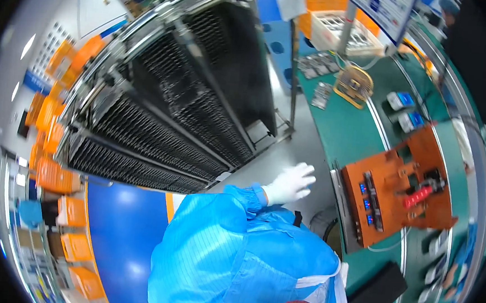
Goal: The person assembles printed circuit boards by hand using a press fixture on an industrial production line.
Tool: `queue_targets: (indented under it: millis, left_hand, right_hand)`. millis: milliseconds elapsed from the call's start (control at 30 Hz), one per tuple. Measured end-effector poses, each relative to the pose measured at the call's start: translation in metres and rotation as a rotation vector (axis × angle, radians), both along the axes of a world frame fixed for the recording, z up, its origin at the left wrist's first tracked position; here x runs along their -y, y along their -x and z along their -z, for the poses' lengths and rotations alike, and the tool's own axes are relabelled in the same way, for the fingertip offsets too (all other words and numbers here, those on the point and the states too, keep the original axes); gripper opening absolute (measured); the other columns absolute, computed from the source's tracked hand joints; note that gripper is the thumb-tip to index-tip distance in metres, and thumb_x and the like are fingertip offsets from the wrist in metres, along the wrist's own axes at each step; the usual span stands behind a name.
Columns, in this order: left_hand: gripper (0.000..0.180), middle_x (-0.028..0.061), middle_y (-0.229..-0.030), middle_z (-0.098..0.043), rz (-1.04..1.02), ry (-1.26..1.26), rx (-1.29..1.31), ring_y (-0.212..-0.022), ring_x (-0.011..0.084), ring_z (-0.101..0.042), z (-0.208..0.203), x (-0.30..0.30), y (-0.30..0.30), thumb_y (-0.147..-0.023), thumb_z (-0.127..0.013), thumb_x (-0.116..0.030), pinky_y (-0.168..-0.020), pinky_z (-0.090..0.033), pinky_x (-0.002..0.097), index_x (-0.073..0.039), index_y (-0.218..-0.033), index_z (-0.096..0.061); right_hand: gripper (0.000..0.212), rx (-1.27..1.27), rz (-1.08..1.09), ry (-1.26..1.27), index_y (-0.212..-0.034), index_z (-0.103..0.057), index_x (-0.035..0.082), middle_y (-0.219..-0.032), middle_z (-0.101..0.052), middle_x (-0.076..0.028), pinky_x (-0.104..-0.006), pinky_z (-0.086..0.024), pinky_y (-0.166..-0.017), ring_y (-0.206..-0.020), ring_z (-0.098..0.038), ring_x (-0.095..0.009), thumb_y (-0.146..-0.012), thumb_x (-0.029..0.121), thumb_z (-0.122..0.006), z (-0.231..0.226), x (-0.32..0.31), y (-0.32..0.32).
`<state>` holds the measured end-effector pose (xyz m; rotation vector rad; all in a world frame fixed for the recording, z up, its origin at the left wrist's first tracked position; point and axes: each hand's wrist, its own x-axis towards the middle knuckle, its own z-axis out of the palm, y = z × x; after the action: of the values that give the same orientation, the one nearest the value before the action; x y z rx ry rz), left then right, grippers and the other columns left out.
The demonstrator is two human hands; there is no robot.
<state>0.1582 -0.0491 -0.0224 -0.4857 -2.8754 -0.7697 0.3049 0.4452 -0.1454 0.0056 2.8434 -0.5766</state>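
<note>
My left hand (291, 185), in a white glove and a blue smock sleeve, is held out in front of my body with its fingers apart and nothing in it. It hovers over the grey floor, between a tall black slotted rack (168, 98) and the green workbench (345, 136). Nearest to it on the bench is an orange fixture (382, 217). This carries a clamp with a red handle (417, 196) and a dark strip with small blue lit displays (366, 204). My right hand does not show.
Farther along the bench are a yellow-framed device (353, 86), metal parts (318, 65) and a white crate (347, 32). A black pad (379, 289) lies at the near end. Orange bins (55, 175) line the left, beside a blue floor area (124, 239).
</note>
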Motion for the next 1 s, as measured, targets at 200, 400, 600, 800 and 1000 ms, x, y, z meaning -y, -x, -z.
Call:
queue_targets:
  millis: [200, 400, 600, 800, 1000]
  left_hand:
    - [0.043, 0.0220, -0.132, -0.059, -0.798, 0.053, -0.590, -0.124, 0.0468, -0.057, -0.115, 0.148, -0.035, -0.077, -0.080, -0.016, -0.107, -0.050, 0.0574, -0.005, -0.117, -0.068]
    - [0.077, 0.0270, -0.158, -0.051, -1.341, 0.630, -0.854, -0.149, 0.0479, -0.044, -0.229, 0.269, -0.141, -0.091, -0.084, -0.045, -0.124, -0.036, 0.0589, 0.004, -0.145, -0.060]
    - [0.079, 0.0286, -0.146, -0.065, -1.278, 0.708, -0.474, -0.140, 0.0435, -0.059, -0.276, 0.368, -0.182, -0.098, -0.071, -0.060, -0.120, -0.044, 0.0501, 0.003, -0.144, -0.063]
    - [0.050, 0.0193, -0.134, -0.074, -1.112, 0.728, -0.576, -0.124, 0.0380, -0.071, -0.259, 0.318, -0.212, -0.088, -0.083, -0.007, -0.110, -0.054, 0.0453, -0.004, -0.136, -0.071]
    - [0.064, 0.0152, -0.130, -0.078, -1.046, 0.959, -0.700, -0.119, 0.0337, -0.075, -0.293, 0.172, -0.243, -0.077, -0.060, 0.020, -0.106, -0.058, 0.0431, -0.003, -0.135, -0.075]
  right_hand:
    - [0.045, -0.170, -0.366, 0.169, -0.142, -0.062, 0.005, -0.126, -0.075, -0.022, -0.0492, -0.062, -0.092, -0.106, -0.075, -0.044, -0.098, 0.006, -0.069, -0.017, 0.077, 0.095]
    - [0.036, -0.265, -0.480, 0.231, -0.136, -0.068, 0.004, -0.121, -0.077, -0.022, -0.0483, -0.062, -0.093, -0.107, -0.076, -0.043, -0.101, 0.006, -0.068, -0.059, 0.137, 0.139]
    - [0.033, 0.146, -0.275, 0.392, -0.134, -0.071, 0.005, -0.115, -0.078, -0.023, -0.0465, -0.062, -0.093, -0.104, -0.077, -0.041, -0.101, 0.008, -0.070, 0.021, 0.132, 0.152]
    - [0.030, -0.074, -0.513, 0.279, -0.131, -0.073, 0.008, -0.121, -0.078, -0.020, -0.0454, -0.062, -0.097, -0.107, -0.077, -0.038, -0.102, 0.011, -0.070, -0.042, 0.166, 0.157]
    - [0.034, -0.228, -0.637, 0.392, -0.132, -0.072, 0.008, -0.117, -0.078, -0.020, -0.0484, -0.061, -0.089, -0.099, -0.076, -0.041, -0.098, 0.010, -0.071, -0.055, 0.184, 0.155]
